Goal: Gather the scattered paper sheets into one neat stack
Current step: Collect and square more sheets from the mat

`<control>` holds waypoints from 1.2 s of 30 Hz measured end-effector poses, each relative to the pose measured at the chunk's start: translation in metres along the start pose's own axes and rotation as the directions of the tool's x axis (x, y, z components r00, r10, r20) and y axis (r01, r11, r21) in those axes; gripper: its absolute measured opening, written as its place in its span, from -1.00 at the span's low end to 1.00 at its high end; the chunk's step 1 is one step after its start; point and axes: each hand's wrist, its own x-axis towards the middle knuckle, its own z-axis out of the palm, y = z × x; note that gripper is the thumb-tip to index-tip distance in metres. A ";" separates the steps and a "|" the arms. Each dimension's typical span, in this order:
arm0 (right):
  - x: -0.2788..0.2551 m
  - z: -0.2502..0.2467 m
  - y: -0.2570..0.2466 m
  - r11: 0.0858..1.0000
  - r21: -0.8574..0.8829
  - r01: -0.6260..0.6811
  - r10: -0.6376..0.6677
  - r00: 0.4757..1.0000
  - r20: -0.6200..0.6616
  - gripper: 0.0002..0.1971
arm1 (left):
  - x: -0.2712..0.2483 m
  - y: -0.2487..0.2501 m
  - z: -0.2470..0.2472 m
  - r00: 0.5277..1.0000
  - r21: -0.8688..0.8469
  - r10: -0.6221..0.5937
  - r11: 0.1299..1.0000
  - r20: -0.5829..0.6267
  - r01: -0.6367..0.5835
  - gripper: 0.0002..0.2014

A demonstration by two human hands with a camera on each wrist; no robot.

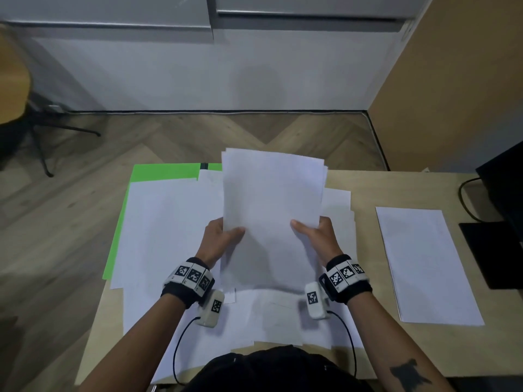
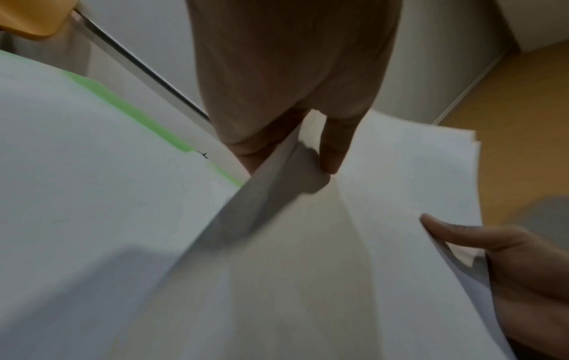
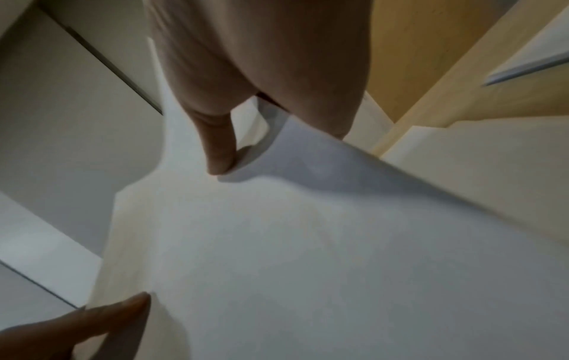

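Observation:
A bundle of white sheets (image 1: 271,210) stands tilted above the table's middle, its top edges uneven. My left hand (image 1: 223,236) grips its left edge, thumb on the front face. My right hand (image 1: 314,234) grips the right edge the same way. The left wrist view shows the bundle (image 2: 385,194) pinched by the left hand (image 2: 295,146), and the right hand (image 2: 508,268) at the lower right. In the right wrist view the right hand (image 3: 246,136) pinches the bundle (image 3: 277,243). More loose white sheets (image 1: 167,244) lie spread underneath. A separate neat stack (image 1: 427,264) lies at the right.
A green sheet (image 1: 158,172) pokes out at the table's back left under the white ones. The wooden table (image 1: 402,188) ends near the far edge. A black monitor base and cable (image 1: 492,244) sit at the far right. A chair (image 1: 17,108) stands on the floor at left.

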 end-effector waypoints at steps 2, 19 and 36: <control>0.004 0.001 0.013 0.999 -0.004 -0.049 0.049 0.999 -0.025 -0.82 | -0.003 -0.012 0.002 0.999 0.055 -0.028 0.998 0.029 0.026 -0.72; 0.037 -0.097 0.109 0.482 -0.682 -0.550 0.142 0.817 -0.559 0.03 | -0.009 -0.108 -0.028 0.927 0.327 -0.281 0.876 -0.249 0.354 -0.87; 0.045 -0.116 0.116 0.676 -0.649 -0.348 -0.098 0.830 -0.548 -0.86 | -0.007 -0.105 -0.010 0.916 0.396 -0.306 0.831 -0.260 0.391 -0.95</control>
